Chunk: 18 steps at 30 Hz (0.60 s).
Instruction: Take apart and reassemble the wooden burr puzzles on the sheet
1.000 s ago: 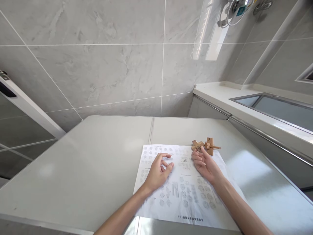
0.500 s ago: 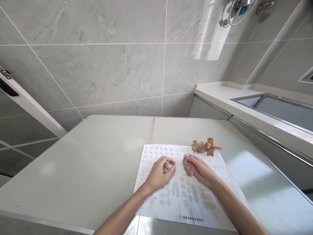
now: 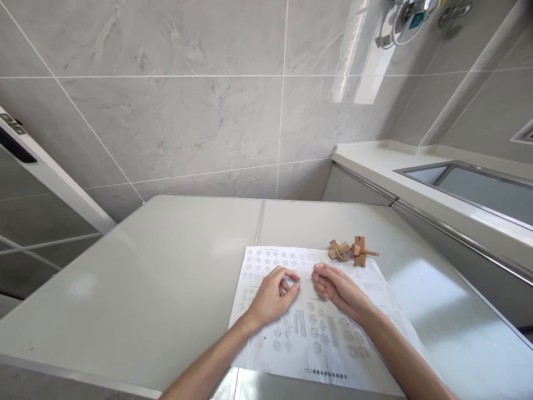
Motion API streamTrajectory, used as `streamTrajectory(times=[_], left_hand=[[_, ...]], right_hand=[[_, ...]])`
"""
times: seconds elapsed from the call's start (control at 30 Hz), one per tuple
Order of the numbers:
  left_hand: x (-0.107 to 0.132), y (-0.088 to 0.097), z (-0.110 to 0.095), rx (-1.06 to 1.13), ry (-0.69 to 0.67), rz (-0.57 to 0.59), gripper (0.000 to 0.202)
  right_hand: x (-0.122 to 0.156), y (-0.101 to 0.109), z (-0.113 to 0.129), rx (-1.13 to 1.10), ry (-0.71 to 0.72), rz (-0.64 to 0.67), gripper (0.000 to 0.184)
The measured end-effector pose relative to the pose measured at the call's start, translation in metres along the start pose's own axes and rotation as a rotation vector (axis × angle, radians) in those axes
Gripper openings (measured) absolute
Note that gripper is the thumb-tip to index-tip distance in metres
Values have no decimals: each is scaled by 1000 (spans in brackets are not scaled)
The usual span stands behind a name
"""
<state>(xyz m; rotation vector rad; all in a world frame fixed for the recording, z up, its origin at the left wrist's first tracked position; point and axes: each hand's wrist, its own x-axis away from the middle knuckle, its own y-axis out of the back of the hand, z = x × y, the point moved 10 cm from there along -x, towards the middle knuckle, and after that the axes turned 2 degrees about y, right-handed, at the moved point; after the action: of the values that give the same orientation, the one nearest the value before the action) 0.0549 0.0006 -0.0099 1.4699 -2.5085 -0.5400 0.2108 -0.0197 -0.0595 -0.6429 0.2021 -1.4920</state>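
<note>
My left hand rests on a printed sheet of paper, its fingers loosely curved with a gap to the thumb and nothing in them. Facing it across a small gap is my right hand, half curled on its side over the same sheet, also holding nothing that I can see. Two wooden interlocking puzzle pieces stand beyond the right hand at the sheet's far edge: a cross-shaped cluster and an upright cluster with a stick pointing right. Both carry dark marks. Neither hand touches them.
The sheet lies on a pale, glossy table with a seam down its middle. A counter with a sink runs along the right. Behind is a grey tiled wall; a white-framed door stands at the left.
</note>
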Motion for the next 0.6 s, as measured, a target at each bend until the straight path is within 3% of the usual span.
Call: streamTrajectory(times=[0.6], left_hand=[[0,0,2,6,6,-4,18]], right_hand=[[0,-1,0,12,3,13,28]])
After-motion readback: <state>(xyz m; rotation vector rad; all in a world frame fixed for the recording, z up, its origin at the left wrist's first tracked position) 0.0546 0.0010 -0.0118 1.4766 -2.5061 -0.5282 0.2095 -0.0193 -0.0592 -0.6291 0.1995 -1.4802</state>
